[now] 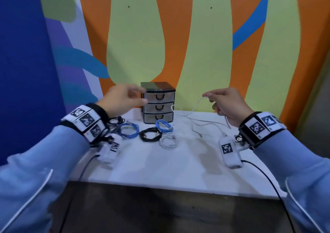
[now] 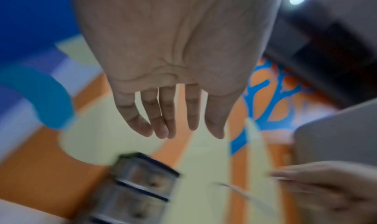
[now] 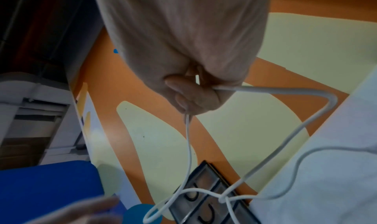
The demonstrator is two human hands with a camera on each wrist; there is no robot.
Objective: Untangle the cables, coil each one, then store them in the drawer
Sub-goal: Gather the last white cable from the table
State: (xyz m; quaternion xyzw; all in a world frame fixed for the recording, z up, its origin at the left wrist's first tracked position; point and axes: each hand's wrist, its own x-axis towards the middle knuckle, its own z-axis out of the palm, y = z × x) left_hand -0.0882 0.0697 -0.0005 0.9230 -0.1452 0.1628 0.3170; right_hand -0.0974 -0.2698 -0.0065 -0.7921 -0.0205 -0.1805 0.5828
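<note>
Four cables already lie coiled on the white counter (image 1: 178, 170) in front of the small three-drawer plastic cabinet with clear fronts and black handles (image 1: 158, 104), which stands at the counter's back edge against the painted wall: two blue coils (image 1: 129, 130), a black coil (image 1: 150, 134) and a small white coil (image 1: 168, 140). More dark cable lies partly hidden under the left wrist.

The thin white round cable (image 1: 196, 105) is not yet coiled. The right hand (image 1: 226, 104) pinches it between thumb and curled fingers, raised above the counter's back right part. From that grip one run drops and sweeps left toward the cabinet's right side, where the right wrist view shows the strands crossing in a loose knot (image 3: 223, 198) with a loop hanging below it; the rest trails along the counter toward the right edge.

The left hand (image 1: 123, 98) is motion-blurred, fingers straight and relaxed, holding nothing, raised in front of the cabinet's left top corner. The knot lies between the two hands, closer to the left, so that free hand is probably the one to work it loose. The cable looks smooth, springy and light; it should slide easily but hold its kinks.
</note>
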